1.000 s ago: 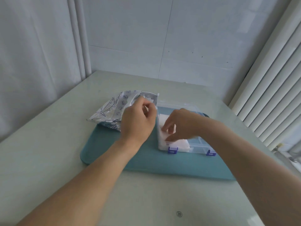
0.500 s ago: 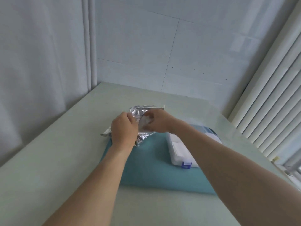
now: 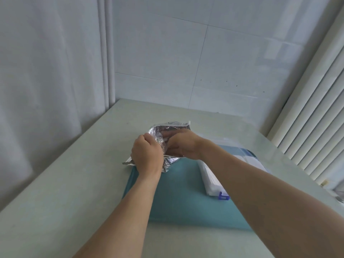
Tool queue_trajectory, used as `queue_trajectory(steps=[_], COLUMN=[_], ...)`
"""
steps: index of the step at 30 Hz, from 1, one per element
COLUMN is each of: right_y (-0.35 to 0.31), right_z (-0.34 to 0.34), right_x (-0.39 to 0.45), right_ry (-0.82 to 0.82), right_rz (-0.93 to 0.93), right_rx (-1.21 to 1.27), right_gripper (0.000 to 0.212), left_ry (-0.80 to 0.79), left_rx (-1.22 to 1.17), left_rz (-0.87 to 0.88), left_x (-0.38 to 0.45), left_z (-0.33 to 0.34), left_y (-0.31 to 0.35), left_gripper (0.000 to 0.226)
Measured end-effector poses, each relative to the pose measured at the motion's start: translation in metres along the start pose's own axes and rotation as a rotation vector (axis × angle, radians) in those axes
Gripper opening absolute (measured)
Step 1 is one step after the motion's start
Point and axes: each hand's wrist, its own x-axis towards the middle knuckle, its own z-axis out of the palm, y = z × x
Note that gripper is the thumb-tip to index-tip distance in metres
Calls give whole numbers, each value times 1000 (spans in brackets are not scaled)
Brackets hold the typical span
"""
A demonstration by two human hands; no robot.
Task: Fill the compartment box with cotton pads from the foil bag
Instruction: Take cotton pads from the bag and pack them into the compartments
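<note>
The silver foil bag (image 3: 159, 132) lies at the far left corner of the teal tray (image 3: 176, 198), its mouth held open toward me. My left hand (image 3: 147, 155) grips the near edge of the bag's mouth. My right hand (image 3: 181, 145) reaches into the opening, its fingertips hidden inside the foil. The clear compartment box (image 3: 211, 181) with a blue latch sits on the tray's right side, white cotton pads showing in its near-left compartment. My right forearm covers most of the box.
The tray rests on a pale green table (image 3: 55, 192). White curtains hang on the left and vertical blinds on the right. A tiled wall stands behind the table's far edge.
My right hand left the box and moved left into the foil bag's mouth. My left hand kept hold of the bag's edge. The view tilted upward.
</note>
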Motion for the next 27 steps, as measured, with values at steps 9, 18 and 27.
queue_trajectory(steps=[9,18,27], right_y=[3,-1,30], right_z=[17,-26,-49], right_x=[0,-39,-52], right_ry=[459,631,558], right_rz=[-242,-421,-206], right_rx=[-514,-315,176], right_gripper=[20,13,15], left_ry=[33,92,-42], left_rx=[125,119,-64], left_rz=[-21,43,719], left_x=[-2,-3,-39], left_z=[-6,-12,-7], left_y=[12,20,27], left_gripper=[37,32,23])
